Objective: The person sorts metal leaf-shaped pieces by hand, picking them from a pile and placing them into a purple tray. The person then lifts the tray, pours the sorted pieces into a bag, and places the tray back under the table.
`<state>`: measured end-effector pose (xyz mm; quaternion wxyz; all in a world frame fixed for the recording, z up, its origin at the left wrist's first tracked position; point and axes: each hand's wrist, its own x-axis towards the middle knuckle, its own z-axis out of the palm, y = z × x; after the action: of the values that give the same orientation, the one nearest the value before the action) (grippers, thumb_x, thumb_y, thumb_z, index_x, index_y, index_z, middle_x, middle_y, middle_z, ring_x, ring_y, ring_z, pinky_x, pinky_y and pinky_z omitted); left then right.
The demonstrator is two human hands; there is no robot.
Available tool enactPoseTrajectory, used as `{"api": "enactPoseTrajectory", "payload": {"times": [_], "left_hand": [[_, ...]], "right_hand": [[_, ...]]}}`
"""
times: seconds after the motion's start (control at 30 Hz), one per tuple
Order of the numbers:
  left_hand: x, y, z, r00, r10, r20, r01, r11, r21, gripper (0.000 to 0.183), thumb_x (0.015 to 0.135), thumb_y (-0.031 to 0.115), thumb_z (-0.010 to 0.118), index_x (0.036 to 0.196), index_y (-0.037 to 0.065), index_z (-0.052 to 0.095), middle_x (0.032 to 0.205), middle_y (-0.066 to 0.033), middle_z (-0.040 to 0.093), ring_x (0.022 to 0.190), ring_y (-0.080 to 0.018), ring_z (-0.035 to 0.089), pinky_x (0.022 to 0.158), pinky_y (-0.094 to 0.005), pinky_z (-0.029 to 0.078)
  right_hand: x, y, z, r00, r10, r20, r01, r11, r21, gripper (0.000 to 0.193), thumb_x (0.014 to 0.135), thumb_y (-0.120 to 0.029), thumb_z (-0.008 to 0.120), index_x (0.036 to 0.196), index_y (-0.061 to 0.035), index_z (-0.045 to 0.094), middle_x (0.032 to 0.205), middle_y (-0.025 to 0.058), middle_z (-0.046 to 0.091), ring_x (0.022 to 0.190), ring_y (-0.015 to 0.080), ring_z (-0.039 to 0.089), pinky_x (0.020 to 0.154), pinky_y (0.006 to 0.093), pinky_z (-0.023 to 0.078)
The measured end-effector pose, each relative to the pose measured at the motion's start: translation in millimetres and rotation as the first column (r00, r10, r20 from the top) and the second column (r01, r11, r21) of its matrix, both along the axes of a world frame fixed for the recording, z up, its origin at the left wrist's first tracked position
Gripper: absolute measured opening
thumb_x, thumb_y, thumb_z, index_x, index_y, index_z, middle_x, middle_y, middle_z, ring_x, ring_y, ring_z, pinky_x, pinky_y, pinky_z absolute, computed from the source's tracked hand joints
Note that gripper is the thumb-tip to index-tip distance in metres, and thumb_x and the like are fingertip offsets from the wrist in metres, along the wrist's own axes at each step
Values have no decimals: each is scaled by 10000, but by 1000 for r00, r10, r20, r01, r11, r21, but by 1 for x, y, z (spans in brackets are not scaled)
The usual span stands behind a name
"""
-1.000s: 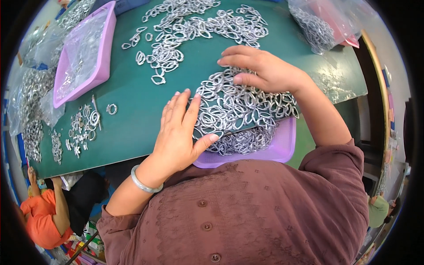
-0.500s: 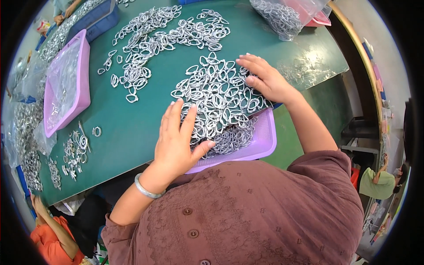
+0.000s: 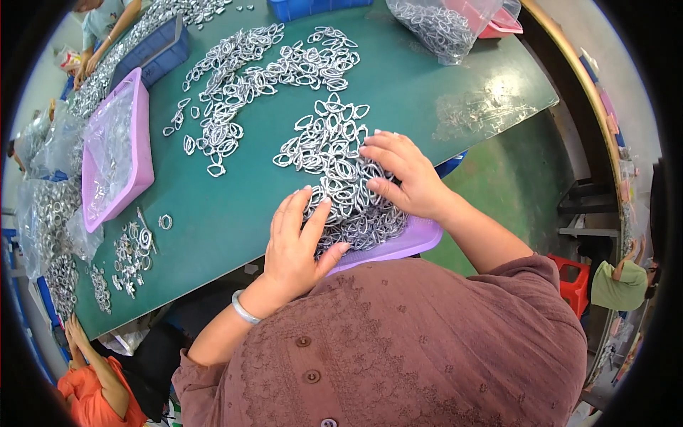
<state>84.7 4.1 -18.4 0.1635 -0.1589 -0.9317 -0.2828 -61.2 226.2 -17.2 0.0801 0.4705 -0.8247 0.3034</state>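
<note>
Between my hands lies a pile of silvery oval metal rings [image 3: 324, 146], spilling over the table edge into a purple basket [image 3: 420, 238] against my front. My left hand [image 3: 293, 242] is at the near left side of the pile, fingers stretched and thumb apart, touching rings. My right hand [image 3: 409, 174] lies along the right side with its fingertips on the rings, fingers spread. Neither hand grips a ring. More rings [image 3: 356, 235] sit inside the basket, and they hide much of it.
Another heap of oval rings [image 3: 228, 92] lies farther back on the green table [image 3: 213, 235]. A purple tray [image 3: 142, 149] with plastic bags and a blue bin [image 3: 163, 57] stand left. Small metal parts [image 3: 131, 256] lie near the left edge. A bag of rings [image 3: 434, 32] is far right. Other people work nearby.
My right hand has moved left and toward me, sweeping rings from the right side of the pile over the edge. The pile is narrower; my left hand stays beside it.
</note>
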Motion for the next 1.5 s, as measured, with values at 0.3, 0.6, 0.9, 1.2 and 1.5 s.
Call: {"api": "enactPoseTrajectory", "payload": {"times": [0.3, 0.6, 0.9, 1.2, 1.5], "left_hand": [[-16, -6, 5, 997, 19, -75, -15, 999, 52, 624, 797, 347, 733, 1276, -3, 539, 1312, -236, 467, 1182, -406, 474, 1002, -494, 364], [-75, -21, 11, 964, 110, 240, -91, 992, -88, 921, 847, 556, 640, 1449, -60, 314, 1487, -323, 290, 1416, -454, 249, 1168, -527, 160], [-44, -13, 11, 972, -44, 229, 78, 987, -140, 1011, 736, 551, 749, 1428, -62, 340, 1476, -298, 315, 1397, -448, 287, 1162, -537, 194], [-15, -3, 18, 975, -149, 163, 166, 981, -102, 938, 666, 288, 843, 1420, -23, 379, 1451, -268, 353, 1340, -436, 374, 1126, -534, 289], [28, -32, 10, 982, -130, -136, 151, 977, 151, 247, 758, 118, 761, 965, 18, 668, 921, -116, 665, 788, -280, 662, 691, -358, 540]], "right_hand": [[-29, -14, 18, 992, 122, 36, -117, 987, -107, 359, 852, -254, 706, 1158, -82, 630, 1279, 168, 566, 1177, 356, 545, 969, 440, 466], [-71, -65, 6, 973, 225, -42, -211, 952, 224, 572, 935, -425, 570, 1374, -69, 482, 1446, 210, 426, 1367, 403, 357, 1143, 501, 261], [-26, -34, 4, 966, 254, 45, -258, 951, 168, 619, 913, -492, 586, 1332, -42, 517, 1413, 190, 470, 1378, 371, 363, 1141, 504, 268], [5, -20, 16, 940, 319, 121, -321, 947, -1, 513, 820, -337, 733, 1215, -40, 594, 1229, 168, 567, 1190, 358, 502, 1009, 476, 391], [-48, -71, 17, 951, 307, 25, -308, 947, 92, 560, 913, -374, 618, 1365, -68, 496, 1424, 200, 444, 1332, 382, 402, 1103, 465, 333]]}}
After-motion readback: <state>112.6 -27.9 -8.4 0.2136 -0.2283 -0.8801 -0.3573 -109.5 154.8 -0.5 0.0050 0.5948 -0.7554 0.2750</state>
